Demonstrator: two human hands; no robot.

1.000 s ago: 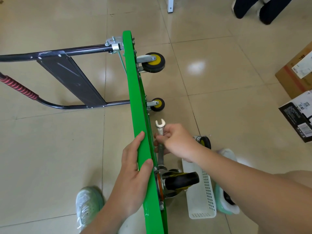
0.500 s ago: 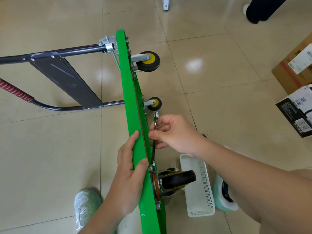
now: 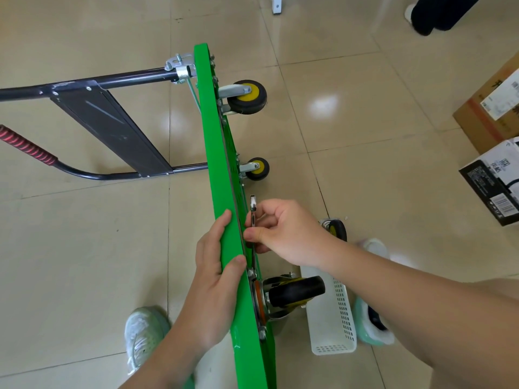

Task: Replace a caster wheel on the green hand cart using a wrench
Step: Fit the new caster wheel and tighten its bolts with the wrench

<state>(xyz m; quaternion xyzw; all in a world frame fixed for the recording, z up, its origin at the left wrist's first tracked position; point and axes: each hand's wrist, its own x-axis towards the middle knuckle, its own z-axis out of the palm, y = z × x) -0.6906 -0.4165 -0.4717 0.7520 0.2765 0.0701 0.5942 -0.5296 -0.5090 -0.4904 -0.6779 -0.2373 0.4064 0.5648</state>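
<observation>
Fingers of the right hand pinch the wrench, now edge-on against the green hand cart beside the caster wheel; left hand still grips its edge; open floor rightward.

The cart stands on edge on the floor, handle off to the left. Basket sits just right of the nearest caster.
</observation>
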